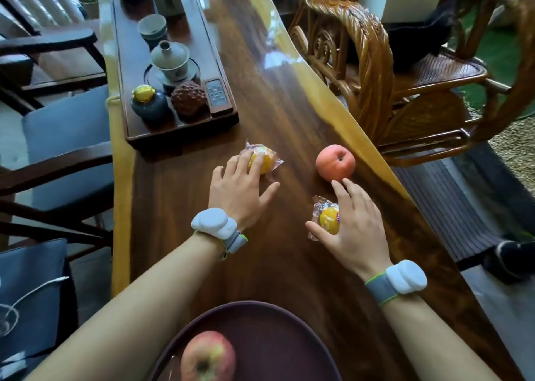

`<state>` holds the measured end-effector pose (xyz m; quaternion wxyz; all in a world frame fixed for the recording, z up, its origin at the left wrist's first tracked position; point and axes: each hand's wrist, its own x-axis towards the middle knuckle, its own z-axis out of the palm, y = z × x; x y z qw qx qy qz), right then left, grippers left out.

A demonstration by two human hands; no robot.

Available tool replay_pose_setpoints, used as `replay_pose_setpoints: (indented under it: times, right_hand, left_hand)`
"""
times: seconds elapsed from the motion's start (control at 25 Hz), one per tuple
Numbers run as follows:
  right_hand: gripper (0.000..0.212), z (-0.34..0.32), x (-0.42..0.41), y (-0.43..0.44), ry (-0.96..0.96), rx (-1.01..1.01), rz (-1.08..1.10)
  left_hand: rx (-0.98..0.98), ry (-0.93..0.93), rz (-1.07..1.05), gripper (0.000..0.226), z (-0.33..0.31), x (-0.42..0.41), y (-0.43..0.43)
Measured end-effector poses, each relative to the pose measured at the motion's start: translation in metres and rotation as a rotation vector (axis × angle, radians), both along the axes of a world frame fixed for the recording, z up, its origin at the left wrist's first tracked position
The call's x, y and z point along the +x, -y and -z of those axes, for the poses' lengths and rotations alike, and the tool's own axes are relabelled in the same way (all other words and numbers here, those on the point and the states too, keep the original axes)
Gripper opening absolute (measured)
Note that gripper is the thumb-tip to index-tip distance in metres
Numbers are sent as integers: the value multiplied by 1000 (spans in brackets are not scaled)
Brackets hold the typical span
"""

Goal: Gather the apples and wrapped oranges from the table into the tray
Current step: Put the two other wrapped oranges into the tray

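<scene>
Hands reach out over a long dark wooden table [289,114] with pale yellow edges. The left hand [240,189] lies palm down, fingers spread, with its fingertips [260,158] resting on top of a wrapped orange [265,160]. That orange sits near the middle of the table, just in front of the near end of a dark tea tray [179,136]. The fingers lie over the orange rather than closing around it; the thumb points out to the side, clear of the fruit.

The right hand [353,227] is cupped around a second wrapped orange [328,220] nearer the table's right edge. The thumb curls under its near side and the fingers arch over its right side, so the fruit sits in the hollow between them. Whether the grip is firm, I cannot tell. Two fingertips stretch forward almost to a pink apple [335,163], which stands just beyond them, close to the right edge.

At the near edge of the table lies a round dark tray [289,317], holding another apple [208,357], red and yellow, on its left side. Each wrist wears a white device [212,222] on a grey strap.
</scene>
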<state>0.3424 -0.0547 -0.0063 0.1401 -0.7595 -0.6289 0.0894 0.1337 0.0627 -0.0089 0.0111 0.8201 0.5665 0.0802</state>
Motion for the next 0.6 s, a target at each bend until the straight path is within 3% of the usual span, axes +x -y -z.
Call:
replay_pose_setpoints:
  times: [0.32, 0.6]
  right_hand:
    - [98, 32, 10, -6, 0, -157, 9]
    - [100, 46, 13, -4, 1, -223, -12]
  left_hand:
    - [-41, -29, 15, 67, 35, 15, -32]
    - [-94, -79, 11, 79, 49, 19, -45]
